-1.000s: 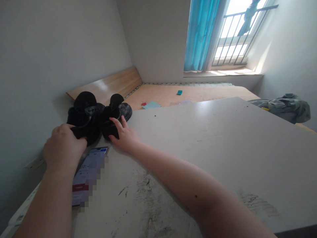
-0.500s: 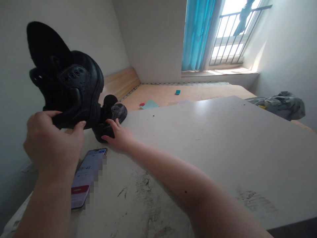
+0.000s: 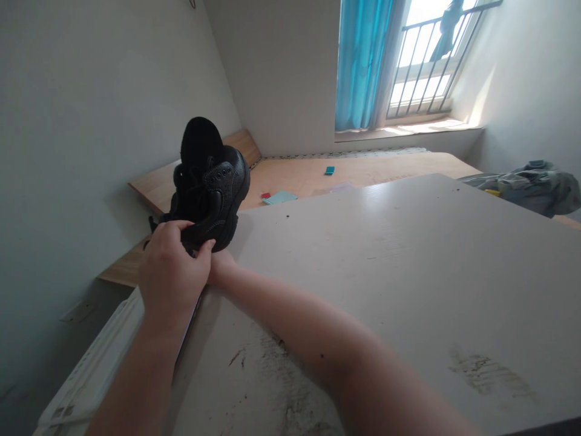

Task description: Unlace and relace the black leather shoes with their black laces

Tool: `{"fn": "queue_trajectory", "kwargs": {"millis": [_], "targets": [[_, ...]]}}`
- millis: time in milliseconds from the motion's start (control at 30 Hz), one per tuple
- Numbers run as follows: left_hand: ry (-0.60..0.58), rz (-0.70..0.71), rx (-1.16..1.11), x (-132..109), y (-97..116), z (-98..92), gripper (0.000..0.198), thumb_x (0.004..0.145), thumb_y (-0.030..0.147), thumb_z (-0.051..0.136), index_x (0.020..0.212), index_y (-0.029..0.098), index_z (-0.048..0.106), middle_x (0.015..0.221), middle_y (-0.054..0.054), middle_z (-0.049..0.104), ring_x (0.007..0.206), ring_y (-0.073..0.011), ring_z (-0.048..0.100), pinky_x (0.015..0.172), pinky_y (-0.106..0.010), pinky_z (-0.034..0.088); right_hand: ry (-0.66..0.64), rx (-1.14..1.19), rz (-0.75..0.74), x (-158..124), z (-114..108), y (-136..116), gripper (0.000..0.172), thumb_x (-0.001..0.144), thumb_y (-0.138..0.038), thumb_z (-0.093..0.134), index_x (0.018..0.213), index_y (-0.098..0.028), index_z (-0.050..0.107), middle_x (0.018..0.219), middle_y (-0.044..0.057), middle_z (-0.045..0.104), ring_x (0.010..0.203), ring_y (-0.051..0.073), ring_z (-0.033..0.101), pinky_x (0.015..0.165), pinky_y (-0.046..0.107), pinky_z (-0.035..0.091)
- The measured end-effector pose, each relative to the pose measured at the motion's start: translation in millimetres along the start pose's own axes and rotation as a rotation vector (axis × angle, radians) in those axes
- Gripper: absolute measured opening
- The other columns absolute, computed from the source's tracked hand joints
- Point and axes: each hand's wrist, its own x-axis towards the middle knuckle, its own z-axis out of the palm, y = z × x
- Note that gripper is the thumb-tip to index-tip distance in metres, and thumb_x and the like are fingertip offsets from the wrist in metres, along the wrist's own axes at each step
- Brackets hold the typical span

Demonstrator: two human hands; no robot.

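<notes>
While the left hand (image 3: 169, 266) wraps closed around the heel end of a black leather shoe (image 3: 215, 188), scuffed-free, laced, dark sole, it's held up over the tabletop's (image 3: 363, 272) far-left edge; right hand (image 3: 221, 265) mostly hidden behind, grip can't tell.

readable text: none | black leather shoe (image 3: 222, 194): no legible label, brand or number

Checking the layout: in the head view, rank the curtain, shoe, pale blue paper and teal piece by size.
The curtain and shoe look close, and the shoe's nearness leaves them unranked; then the paper, then the teal piece.
</notes>
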Motion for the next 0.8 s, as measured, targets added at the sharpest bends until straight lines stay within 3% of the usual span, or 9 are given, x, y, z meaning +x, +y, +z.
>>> {"fn": "queue_trajectory", "kwargs": {"millis": [100, 200, 367, 467, 567, 667, 800], "targets": [[-0.012, 0.024, 0.0, -1.6, 0.2, -0.3, 0.03, 0.088, 0.033, 0.059, 0.11, 0.014, 0.054, 0.113, -0.018, 0.064, 0.108, -0.0391, 0.062, 0.089, -0.049, 0.051, 0.026, -0.013, -0.034, -11.4, -6.8, 8.4, 0.036, 0.094, -0.036, 0.061, 0.124, -0.016, 0.059, 0.127, 0.009, 0.059, 0.111, 0.026, 0.061, 0.09, 0.045, 0.054], [-0.026, 0.025, -0.017, -2.4, -1.0, 4.8, 0.031, 0.085, 0.032, 0.064, 0.109, 0.016, 0.055, 0.113, -0.015, 0.065, 0.108, -0.0369, 0.063, 0.09, -0.045, 0.051, 0.063, -0.023, 0.012, -26.3, -27.5, 29.9, 0.034, 0.096, -0.034, 0.059, 0.125, -0.018, 0.059, 0.129, 0.01, 0.059, 0.11, 0.023, 0.061, 0.092, 0.045, 0.053], [-0.139, 0.023, -0.079, -7.9, 5.1, 17.8, 0.035, 0.081, 0.032, 0.07, 0.111, 0.019, 0.057, 0.108, -0.009, 0.069, 0.099, -0.0298, 0.068, 0.085, -0.037, 0.052, 0.211, -0.045, 0.228, -67.3, -99.3, 86.7, 0.032, 0.096, -0.034, 0.058, 0.124, -0.018, 0.059, 0.127, 0.01, 0.06, 0.108, 0.022, 0.062, 0.091, 0.044, 0.054], [-0.295, 0.052, -0.119, -15.3, 19.1, 16.6, 0.033, 0.083, 0.033, 0.068, 0.112, 0.02, 0.057, 0.108, -0.009, 0.07, 0.096, -0.0292, 0.069, 0.081, -0.037, 0.052, 0.323, -0.063, 0.338, -110.9, -149.2, 115.7, 0.033, 0.096, -0.035, 0.059, 0.124, -0.017, 0.059, 0.125, 0.01, 0.06, 0.107, 0.022, 0.062, 0.09, 0.044, 0.054], [-0.382, 0.113, -0.139, -23.5, 36.6, 9.3, 0.032, 0.083, 0.03, 0.068, 0.111, 0.02, 0.058, 0.109, -0.009, 0.07, 0.098, -0.0292, 0.068, 0.08, -0.037, 0.052, 0.385, -0.07, 0.379, -156.6, -185.4, 131.3, 0.031, 0.096, -0.035, 0.058, 0.121, -0.017, 0.06, 0.121, 0.009, 0.062, 0.103, 0.021, 0.063, 0.089, 0.043, 0.054], [-0.397, 0.217, -0.158, -30.3, 52.3, 2.0, 0.031, 0.082, 0.031, 0.071, 0.109, 0.02, 0.059, 0.105, -0.009, 0.071, 0.097, -0.0291, 0.067, 0.08, -0.037, 0.051, 0.413, -0.056, 0.345, -185.0, -200.5, 135.1, 0.03, 0.096, -0.036, 0.059, 0.118, -0.016, 0.061, 0.118, 0.009, 0.064, 0.102, 0.021, 0.063, 0.089, 0.043, 0.054], [-0.434, 0.457, -0.274, -36.8, 67.2, -4.4, 0.031, 0.08, 0.042, 0.073, 0.098, 0.019, 0.061, 0.094, -0.008, 0.071, 0.09, -0.0282, 0.066, 0.071, -0.035, 0.048, 0.433, -0.034, 0.224, -190.8, -197.7, 125.4, 0.028, 0.095, -0.034, 0.058, 0.116, -0.016, 0.06, 0.117, 0.009, 0.063, 0.111, 0.023, 0.06, 0.098, 0.049, 0.048]]}}
